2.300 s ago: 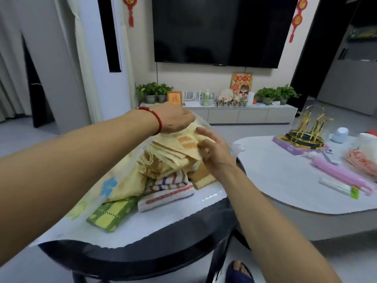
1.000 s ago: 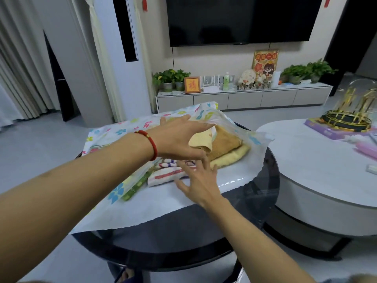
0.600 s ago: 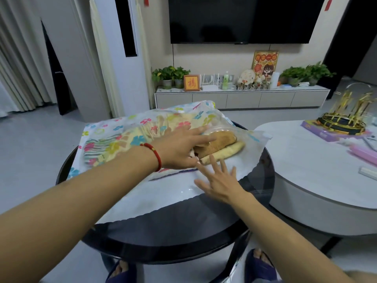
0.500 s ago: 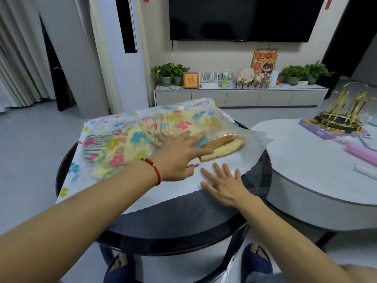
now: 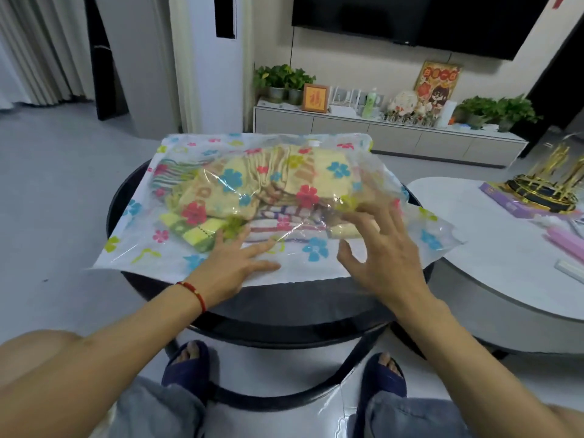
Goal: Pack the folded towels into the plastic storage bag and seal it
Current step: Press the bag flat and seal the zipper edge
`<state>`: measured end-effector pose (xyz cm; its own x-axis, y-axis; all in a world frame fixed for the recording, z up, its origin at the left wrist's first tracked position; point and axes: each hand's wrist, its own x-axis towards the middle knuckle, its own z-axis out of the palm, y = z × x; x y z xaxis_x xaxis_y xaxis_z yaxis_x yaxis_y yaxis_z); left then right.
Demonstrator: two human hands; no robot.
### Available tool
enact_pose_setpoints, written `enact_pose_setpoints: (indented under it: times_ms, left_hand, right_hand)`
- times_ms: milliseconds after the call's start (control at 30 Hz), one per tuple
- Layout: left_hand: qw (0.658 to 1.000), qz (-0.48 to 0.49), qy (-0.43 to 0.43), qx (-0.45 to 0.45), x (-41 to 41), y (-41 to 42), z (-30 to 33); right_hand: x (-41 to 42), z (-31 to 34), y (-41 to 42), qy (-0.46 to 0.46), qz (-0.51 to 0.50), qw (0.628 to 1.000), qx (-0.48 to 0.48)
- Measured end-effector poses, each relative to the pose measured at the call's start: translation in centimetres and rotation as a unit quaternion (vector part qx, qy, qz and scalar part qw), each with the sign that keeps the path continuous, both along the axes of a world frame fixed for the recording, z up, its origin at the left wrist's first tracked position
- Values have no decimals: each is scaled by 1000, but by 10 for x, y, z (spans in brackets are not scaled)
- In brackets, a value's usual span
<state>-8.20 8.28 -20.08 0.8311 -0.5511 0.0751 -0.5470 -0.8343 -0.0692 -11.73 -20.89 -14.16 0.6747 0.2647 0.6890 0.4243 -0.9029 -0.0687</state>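
The plastic storage bag [image 5: 151,248], clear with printed flowers, lies flat across the round black table [image 5: 284,314], its left and right corners overhanging the table's rim. The folded towels [image 5: 240,197] sit inside it, toward the table's far half. The bag's near edge stops short of the table's near rim, leaving a bare dark strip. The left hand [image 5: 234,263], fingers straight and spread, presses flat on the bag's near margin just in front of the towels. The right hand [image 5: 385,257] hovers blurred over the bag's near right part, fingers spread and slightly bent, gripping nothing. A white table [image 5: 474,248] stands just right of the black one.
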Motion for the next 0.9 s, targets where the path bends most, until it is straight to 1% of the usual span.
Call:
enact_pose_setpoints:
  times_ms: [33,67,100,133,167,233,333,367,400,433,467,500,533,567,600,633,667,700,733,800,900]
  left_hand:
    - [1000,3,5,-8,1,0,-1]
    - [1000,10,11,-17,1,0,-1]
    - [999,20,17,-31,1,1,-2]
    - [998,31,19,-50,0,2,-3]
    - [997,36,12,-74,0,4,-4]
    - [993,37,-12,-114,-1,6,-8]
    - [983,50,-42,-174,3,12,-15]
    - [978,61,-38,-195,5,13,-14]
    - [974,69,-32,-211,6,12,-12]
    - [972,69,-33,-221,6,10,-9]
    - [971,57,-47,-228,5,7,-6]
    - [968,33,-74,-238,3,2,-4]
    - [963,3,-106,-248,-1,-5,-1]
    - [957,-28,-132,-257,-6,-14,1]
    - [950,-54,-150,-268,-13,-28,4]
    - [942,-78,-165,-281,-20,-44,7]
    - [935,-100,-176,-293,-27,-62,10]
    - [928,-121,-183,-301,-32,-83,13]
    - [923,-140,-187,-307,-36,-107,17]
    - [919,-165,-177,-311,-39,-158,25]
    - [931,-173,-148,-287,-31,-233,34]
  right_hand:
    - [12,-4,-3,106,-47,993,-26]
    - [20,-14,-5,220,-102,968,-57]
    - [25,-26,-6,310,-137,937,-85]
    - [26,-41,-9,363,-147,915,-102]
    - [25,-54,-11,388,-138,905,-106]
    - [18,-64,-11,413,-119,897,-105]
    - [10,-54,-14,446,-96,881,-124]
    - [8,-47,-19,448,-78,883,-119]
    - [5,-39,-26,443,-53,890,-93]
    - [1,-30,-36,423,-28,904,-49]
    - [-1,-21,-49,373,-12,928,-5]
    - [-1,-13,-64,299,-18,953,30]
    - [3,-6,-83,231,-49,970,56]
    - [9,-1,-104,191,-100,973,79]
    - [16,4,-123,187,-158,964,102]
    - [24,7,-141,209,-216,947,115]
    - [32,6,-158,248,-261,924,130]
    - [37,3,-173,288,-285,899,167]
    - [40,-1,-185,319,-290,874,225]
    - [44,-8,-199,360,-258,824,354]
    - [43,-14,-210,409,-215,768,444]
